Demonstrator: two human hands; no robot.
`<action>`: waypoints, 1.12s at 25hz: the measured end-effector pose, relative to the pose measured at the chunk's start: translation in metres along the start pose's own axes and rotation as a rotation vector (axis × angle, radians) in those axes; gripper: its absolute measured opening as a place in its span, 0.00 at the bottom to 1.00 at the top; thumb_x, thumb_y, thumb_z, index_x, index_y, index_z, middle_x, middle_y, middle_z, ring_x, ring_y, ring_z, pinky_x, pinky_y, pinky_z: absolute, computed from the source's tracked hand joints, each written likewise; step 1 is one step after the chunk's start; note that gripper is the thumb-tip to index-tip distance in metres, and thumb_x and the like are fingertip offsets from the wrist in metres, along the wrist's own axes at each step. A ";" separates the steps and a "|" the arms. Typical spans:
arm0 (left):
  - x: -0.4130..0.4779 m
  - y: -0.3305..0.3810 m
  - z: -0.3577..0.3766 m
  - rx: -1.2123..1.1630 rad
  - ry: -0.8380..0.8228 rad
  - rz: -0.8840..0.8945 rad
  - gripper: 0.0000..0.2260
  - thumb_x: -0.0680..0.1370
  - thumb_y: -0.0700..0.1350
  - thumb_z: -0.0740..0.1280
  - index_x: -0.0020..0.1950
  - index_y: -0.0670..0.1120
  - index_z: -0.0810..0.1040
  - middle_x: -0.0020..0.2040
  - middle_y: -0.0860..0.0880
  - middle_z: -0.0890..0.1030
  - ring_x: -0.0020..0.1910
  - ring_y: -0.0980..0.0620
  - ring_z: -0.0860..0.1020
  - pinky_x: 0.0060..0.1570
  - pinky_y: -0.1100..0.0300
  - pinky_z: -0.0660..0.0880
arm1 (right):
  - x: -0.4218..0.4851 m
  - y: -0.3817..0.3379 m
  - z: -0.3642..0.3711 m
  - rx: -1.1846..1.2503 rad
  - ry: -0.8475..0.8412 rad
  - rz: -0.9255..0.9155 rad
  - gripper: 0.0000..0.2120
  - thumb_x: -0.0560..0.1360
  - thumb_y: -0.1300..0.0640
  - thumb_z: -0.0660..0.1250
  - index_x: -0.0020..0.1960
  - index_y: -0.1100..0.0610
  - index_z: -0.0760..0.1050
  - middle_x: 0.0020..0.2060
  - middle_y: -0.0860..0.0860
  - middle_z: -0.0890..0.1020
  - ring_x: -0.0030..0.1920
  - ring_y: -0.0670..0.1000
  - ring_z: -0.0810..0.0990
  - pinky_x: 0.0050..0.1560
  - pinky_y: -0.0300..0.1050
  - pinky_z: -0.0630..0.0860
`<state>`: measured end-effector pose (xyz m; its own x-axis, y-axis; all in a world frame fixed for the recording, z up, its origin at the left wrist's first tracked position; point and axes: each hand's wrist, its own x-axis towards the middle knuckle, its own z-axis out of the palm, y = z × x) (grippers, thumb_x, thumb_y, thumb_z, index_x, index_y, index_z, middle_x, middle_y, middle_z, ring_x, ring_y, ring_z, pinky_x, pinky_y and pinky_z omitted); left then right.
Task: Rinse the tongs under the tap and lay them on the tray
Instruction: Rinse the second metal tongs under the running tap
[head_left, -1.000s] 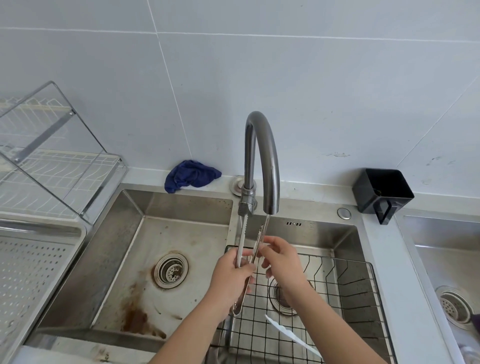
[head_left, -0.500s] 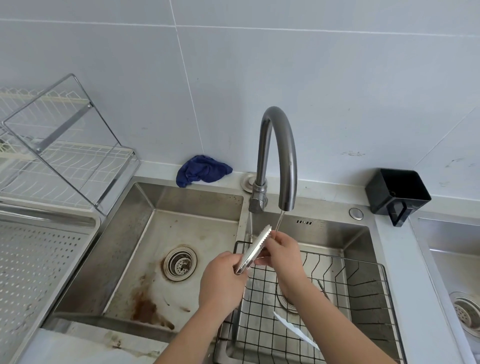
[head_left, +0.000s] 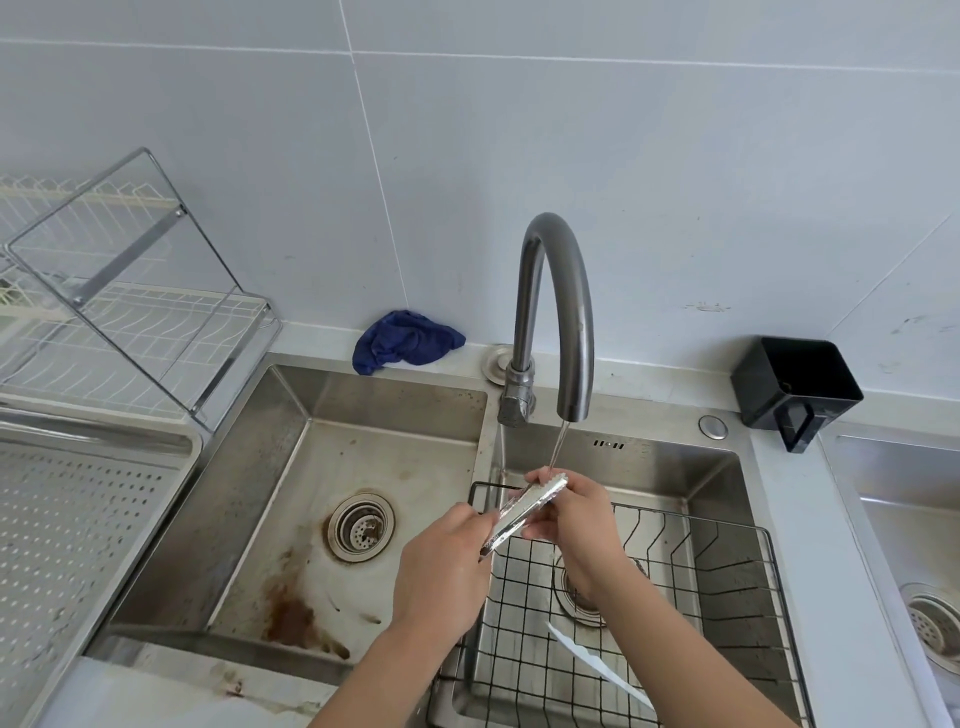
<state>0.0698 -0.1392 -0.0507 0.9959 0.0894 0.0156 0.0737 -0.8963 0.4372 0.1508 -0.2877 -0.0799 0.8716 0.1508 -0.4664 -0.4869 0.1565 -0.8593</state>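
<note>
Shiny metal tongs (head_left: 524, 512) lie slanted under the curved grey tap (head_left: 556, 312), toothed tips up and to the right. A thin stream of water (head_left: 558, 447) falls onto the tip end. My left hand (head_left: 447, 566) grips the lower handle end. The fingers of my right hand (head_left: 576, 514) curl round the upper part near the tips. Both hands hover over the right sink basin. The perforated steel tray (head_left: 78, 519) sits at the left edge, apart from the hands.
A black wire rack (head_left: 727, 597) lies in the right basin with a white knife-like piece (head_left: 597, 665) on it. The stained left basin (head_left: 322, 519) has a drain. A blue cloth (head_left: 405, 340), a black holder (head_left: 795, 389) and a dish rack (head_left: 130, 312) stand on the counter.
The tongs have tipped from nearly upright to a low slant under the stream. My hands have followed, the right one sliding toward the tips.
</note>
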 end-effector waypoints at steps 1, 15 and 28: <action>-0.001 0.000 -0.002 0.046 0.005 0.035 0.21 0.74 0.43 0.70 0.67 0.57 0.78 0.48 0.57 0.78 0.41 0.55 0.78 0.38 0.60 0.76 | 0.000 0.002 0.000 0.061 -0.015 0.013 0.10 0.82 0.67 0.60 0.53 0.65 0.80 0.41 0.62 0.87 0.36 0.57 0.84 0.32 0.46 0.82; -0.009 -0.011 0.005 0.156 0.154 0.211 0.27 0.57 0.36 0.82 0.56 0.47 0.85 0.41 0.53 0.81 0.33 0.53 0.80 0.23 0.59 0.76 | -0.004 -0.003 0.001 0.165 -0.077 0.030 0.11 0.84 0.62 0.62 0.49 0.65 0.81 0.44 0.63 0.87 0.40 0.59 0.86 0.38 0.51 0.84; 0.008 0.002 0.019 -1.338 -0.304 -0.664 0.07 0.78 0.47 0.72 0.45 0.44 0.83 0.36 0.38 0.82 0.27 0.44 0.77 0.23 0.58 0.72 | -0.006 -0.013 0.006 0.486 -0.271 0.179 0.16 0.80 0.46 0.65 0.39 0.55 0.78 0.31 0.51 0.76 0.23 0.45 0.64 0.20 0.37 0.61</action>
<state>0.0789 -0.1488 -0.0665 0.7879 0.0655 -0.6123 0.5638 0.3231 0.7601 0.1518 -0.2850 -0.0643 0.7589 0.4502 -0.4704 -0.6512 0.5261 -0.5470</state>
